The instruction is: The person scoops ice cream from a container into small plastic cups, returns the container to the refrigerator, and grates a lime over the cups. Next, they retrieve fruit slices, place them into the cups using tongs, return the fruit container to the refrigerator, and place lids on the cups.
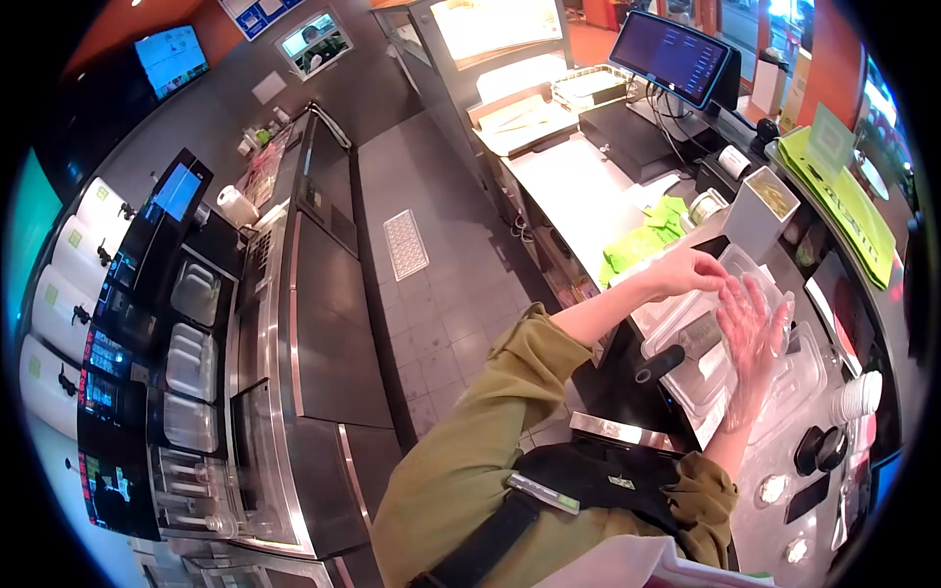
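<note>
My right hand (pixel 750 328) is raised over the counter with its fingers stretched out. A thin clear plastic glove (pixel 781 312) lies loosely around its fingers. Bare, my left hand (pixel 691 274) meets it from the left, its thumb and fingertips pinched together at the glove's edge by the right fingers. Beneath both hands sit clear plastic tubs (pixel 667 323), partly covered by my wrists. A black cylindrical handle (pixel 659 364) sticks out beside them. Another clear tub (pixel 806 365) stands right of my right wrist.
Stacked white cups (pixel 858 397), a dark phone-like slab (pixel 809 500) and black round lids (pixel 821 450) lie on the near counter. Beyond are green bags (pixel 647 235), a white box (pixel 765 211) and a touchscreen till (pixel 671 57). Steel cabinets (pixel 338 323) line the opposite side of the aisle.
</note>
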Demonstrator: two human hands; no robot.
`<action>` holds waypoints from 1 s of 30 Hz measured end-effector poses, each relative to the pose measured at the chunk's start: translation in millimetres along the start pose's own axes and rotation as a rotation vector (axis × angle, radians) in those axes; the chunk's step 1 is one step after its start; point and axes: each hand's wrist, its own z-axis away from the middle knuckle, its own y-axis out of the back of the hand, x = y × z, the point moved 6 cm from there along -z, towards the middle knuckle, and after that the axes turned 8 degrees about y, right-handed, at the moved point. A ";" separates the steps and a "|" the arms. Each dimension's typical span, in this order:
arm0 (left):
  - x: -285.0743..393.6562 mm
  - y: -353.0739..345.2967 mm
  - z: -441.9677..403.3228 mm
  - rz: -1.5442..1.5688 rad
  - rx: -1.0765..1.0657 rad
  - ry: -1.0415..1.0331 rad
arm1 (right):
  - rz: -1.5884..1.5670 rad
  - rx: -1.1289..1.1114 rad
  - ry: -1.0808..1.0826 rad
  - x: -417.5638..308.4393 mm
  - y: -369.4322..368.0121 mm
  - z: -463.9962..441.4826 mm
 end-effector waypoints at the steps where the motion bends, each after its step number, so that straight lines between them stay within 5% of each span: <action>1: 0.3 -3.1 1.1 -0.004 -0.058 0.002 | 0.015 -0.023 -0.015 -1.9 -1.8 0.3; 8: 3.4 -13.2 -1.3 -0.019 -0.145 -0.005 | 0.100 -0.106 -0.066 -5.5 2.5 3.9; 17: 18.5 -14.5 -20.8 -0.564 0.592 -0.341 | 0.071 -0.115 0.048 -13.1 13.4 9.1; 19: 17.1 -17.3 -35.4 -0.528 0.625 -0.200 | 0.309 0.002 0.100 -8.9 11.6 16.4; 23: 18.1 -11.7 -71.9 -0.576 0.651 -0.378 | 0.654 0.118 0.300 -2.2 20.4 49.1; 25: 21.2 0.2 -86.9 -0.635 0.681 -0.453 | 1.294 0.188 0.401 -13.2 24.2 93.7; 27: 14.3 -0.1 -100.0 -0.751 0.520 -0.317 | 1.158 0.304 0.290 -11.9 57.7 146.7; 29: -6.5 -1.7 -121.6 -0.856 0.445 -0.384 | 1.101 0.866 0.329 -30.7 119.0 202.7; 30: -13.6 -3.2 -129.9 -0.988 0.447 -0.356 | 1.413 1.002 0.337 -52.3 134.8 217.0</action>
